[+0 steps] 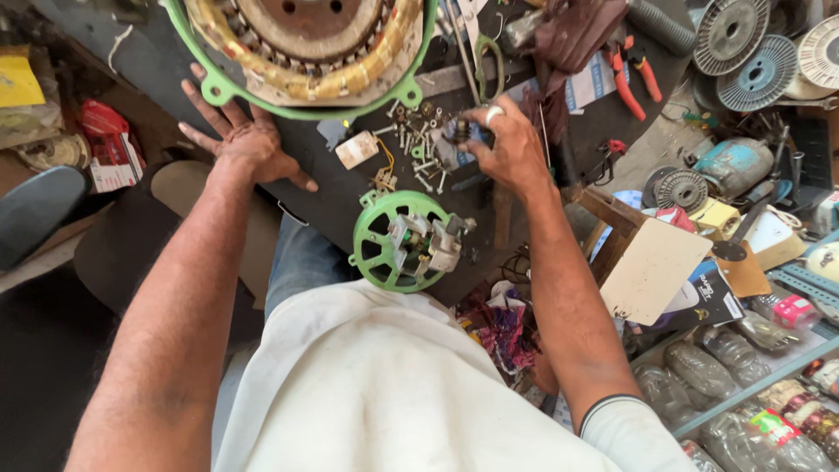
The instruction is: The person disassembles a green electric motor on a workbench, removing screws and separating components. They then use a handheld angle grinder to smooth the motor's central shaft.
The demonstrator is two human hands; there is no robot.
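Cluttered dark workbench (350, 197), left hand (247, 140) flat and spread, right hand (504, 144) pinching small part (458, 131).

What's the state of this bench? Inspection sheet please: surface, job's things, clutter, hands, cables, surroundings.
Surface: dark bench top, crowded.
Job's things: small dark part in the fingers; green motor stator at the far edge; green end cover near the body.
Clutter: loose screws, red pliers, white block.
Hands: left hand flat on the bench, fingers spread; right hand pinching the part.
Cables: yellow wire on the white block.
Surroundings: wire spools, plastic bottles, a cardboard sheet.
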